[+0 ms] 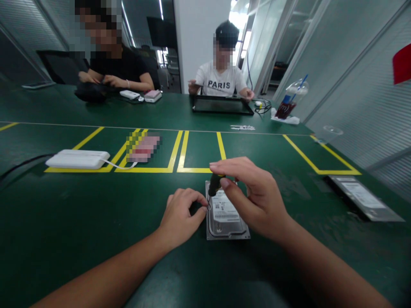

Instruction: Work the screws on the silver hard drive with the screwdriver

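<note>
A silver hard drive (226,229) with a white label lies flat on the green table in front of me. My right hand (257,192) grips a short screwdriver (214,185) with a dark handle, its index finger over the top end. The screwdriver stands nearly upright, its thin shaft pointing down at the drive's left edge. Beside that tip, my left hand (185,214) has thumb and index finger drawn close together at the drive's edge. Whatever is between those fingertips is too small to make out. My right hand covers the drive's upper right part.
A second hard drive (362,194) lies at the right. A white power strip (78,159) with cables is at the left, near a blurred pink item (144,148). Yellow tape (205,170) marks the table. Two people sit opposite, one behind a black-framed panel (223,105); a drink cup (287,105) stands nearby.
</note>
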